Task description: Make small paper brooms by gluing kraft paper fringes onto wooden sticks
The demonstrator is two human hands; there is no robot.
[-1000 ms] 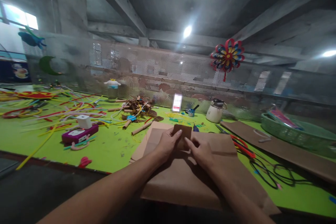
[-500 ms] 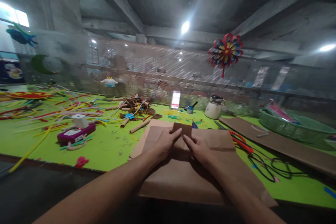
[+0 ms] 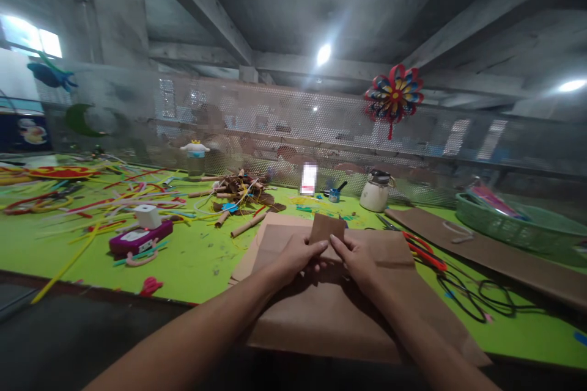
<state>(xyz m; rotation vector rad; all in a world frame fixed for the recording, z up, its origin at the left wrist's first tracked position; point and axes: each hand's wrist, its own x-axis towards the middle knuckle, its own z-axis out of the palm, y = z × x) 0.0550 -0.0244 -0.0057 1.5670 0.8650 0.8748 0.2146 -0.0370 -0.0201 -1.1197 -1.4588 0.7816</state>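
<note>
A small piece of brown paper (image 3: 327,229) is held upright between both hands. My left hand (image 3: 300,255) pinches its lower left part, thumb on the near side. My right hand (image 3: 355,259) grips its lower right part, the thumb close to the left one. Beneath the hands lie large sheets of brown paper (image 3: 321,324), reaching the table's front edge. The lower part of the small piece is hidden by my fingers.
Red-handled scissors (image 3: 424,250) and a black cord (image 3: 463,302) lie right of the sheets. Brown paper rolls (image 3: 245,192) are heaped behind left. A purple box (image 3: 141,237), white jug (image 3: 375,191) and green basket (image 3: 513,220) stand on the green table (image 3: 192,269).
The small brown piece is raised and shows more of its face above my thumbs. Fingers of my left hand now show below it. The view has tilted slightly.
</note>
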